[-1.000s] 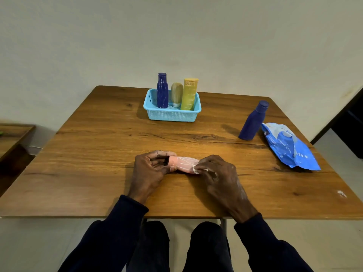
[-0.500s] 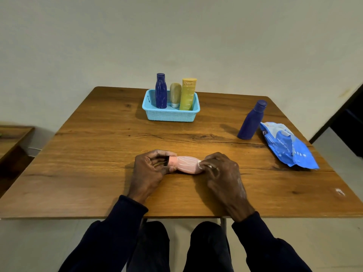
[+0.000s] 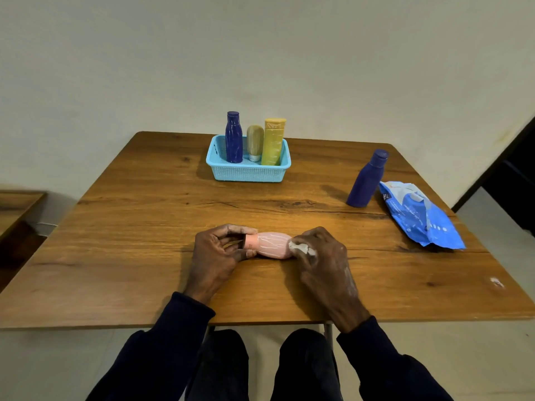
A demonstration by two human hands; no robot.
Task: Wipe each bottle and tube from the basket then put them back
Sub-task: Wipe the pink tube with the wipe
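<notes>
A pink bottle (image 3: 272, 245) lies on its side on the table's near middle. My left hand (image 3: 218, 253) grips its dark cap end. My right hand (image 3: 321, 256) presses a white wipe (image 3: 301, 248) against the bottle's other end. At the back stands a light blue basket (image 3: 249, 172) holding a dark blue bottle (image 3: 234, 138), a beige tube (image 3: 254, 141) and a yellow tube (image 3: 273, 141), all upright. Another dark blue bottle (image 3: 367, 179) stands alone at the right.
A blue wipes pack (image 3: 419, 217) lies beside the lone blue bottle near the right edge. The wooden table (image 3: 130, 233) has a small white scrap (image 3: 496, 282) at its front right. A lower wooden surface (image 3: 14, 206) sits to the left.
My right hand slid the wipe along the pink bottle toward its right end and back a little. My left hand stayed on the cap end.
</notes>
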